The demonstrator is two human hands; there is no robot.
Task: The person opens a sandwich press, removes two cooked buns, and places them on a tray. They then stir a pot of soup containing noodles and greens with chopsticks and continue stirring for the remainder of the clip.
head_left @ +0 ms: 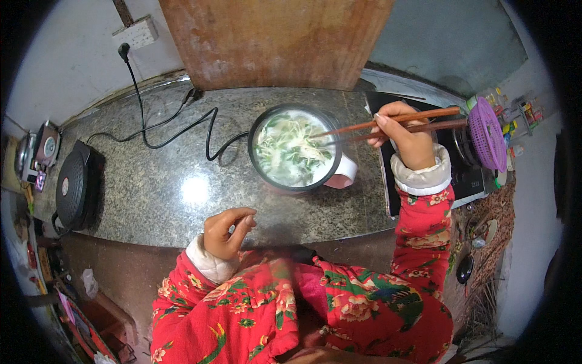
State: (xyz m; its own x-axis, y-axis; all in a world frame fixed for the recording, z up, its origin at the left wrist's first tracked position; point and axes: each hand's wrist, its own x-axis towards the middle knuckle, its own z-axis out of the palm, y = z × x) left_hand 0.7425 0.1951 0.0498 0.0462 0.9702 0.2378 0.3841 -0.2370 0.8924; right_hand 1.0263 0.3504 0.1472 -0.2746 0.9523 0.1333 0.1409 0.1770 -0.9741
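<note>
My right hand point(407, 134) grips a pair of long brown wooden chopsticks point(357, 128) at their middle. Their tips reach left into an electric cooking pot point(251, 151) with a dark rim and a white handle point(344, 172). Pale, whitish soup fills the pot, with green leaves and light strands point(295, 147) floating in it. The chopstick tips meet these strands. At the counter's front edge, my left hand point(228, 233) is loosely curled and holds nothing, its thumb and index tips slightly apart. It is below and left of the pot.
A black power cord point(209, 136) runs left across the granite counter point(145, 200) toward a wall socket point(134, 34). A dark round electric griddle point(74, 185) stands at the left. On the right are a black cooktop point(388, 182) and a purple basket point(487, 133). A wooden board point(273, 42) stands behind.
</note>
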